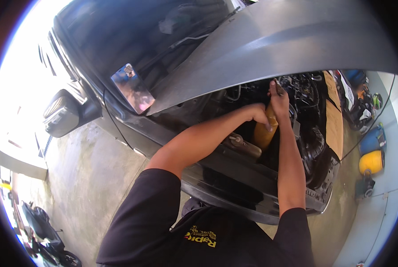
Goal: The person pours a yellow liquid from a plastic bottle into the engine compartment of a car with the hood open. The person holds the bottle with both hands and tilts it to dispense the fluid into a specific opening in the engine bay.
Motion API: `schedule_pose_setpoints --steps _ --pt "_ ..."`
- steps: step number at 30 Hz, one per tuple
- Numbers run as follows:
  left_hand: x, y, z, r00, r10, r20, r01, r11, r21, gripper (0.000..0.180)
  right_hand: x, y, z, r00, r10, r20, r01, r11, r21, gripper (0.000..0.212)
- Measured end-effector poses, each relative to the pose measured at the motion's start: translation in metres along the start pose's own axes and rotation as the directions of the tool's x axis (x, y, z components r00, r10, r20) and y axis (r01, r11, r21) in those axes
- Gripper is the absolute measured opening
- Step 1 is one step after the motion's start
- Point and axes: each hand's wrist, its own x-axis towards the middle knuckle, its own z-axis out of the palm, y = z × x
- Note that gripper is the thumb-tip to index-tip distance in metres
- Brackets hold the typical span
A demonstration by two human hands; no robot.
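Observation:
Inside the engine bay [314, 89] of a dark vehicle, a yellow, cylinder-shaped object [263, 135] stands slightly tilted; I cannot tell its exact kind. My left hand [260, 116] reaches across from the left, closed against its upper side and a little blurred. Just above and to the right, my right hand [279, 101] is closed with the thumb upward, round the upper end of the same yellow object. Its fingers are partly hidden. A tan, capped container [243, 146] sits beside the object's lower end, near the fender.
The raised hood [270, 44] hangs low over my hands. A phone-like reflective slab [133, 89] lies by the windshield. Cardboard [334, 115] lines the bay's far right edge. A yellow drum [371, 162] and blue drum [371, 140] stand by the wall; a motorcycle [43, 231] is at lower left.

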Motion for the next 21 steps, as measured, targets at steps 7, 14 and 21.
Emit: schedule_pose_setpoints --steps 7,14,21 --pt "-0.004 0.010 -0.001 0.999 -0.015 0.028 0.015 1.000 -0.009 0.091 0.006 0.006 -0.003 0.999 0.023 -0.049 -0.021 0.999 0.043 0.063" --pt "0.001 0.016 0.002 0.999 -0.010 0.049 0.011 1.000 -0.014 0.093 0.017 0.030 -0.005 0.992 -0.058 -0.109 0.056 0.998 -0.022 0.064" --pt "-0.006 -0.003 -0.005 0.999 -0.042 0.007 0.042 0.997 -0.060 0.089 0.000 -0.014 0.004 0.978 0.111 -0.179 -0.165 0.931 -0.326 0.063"
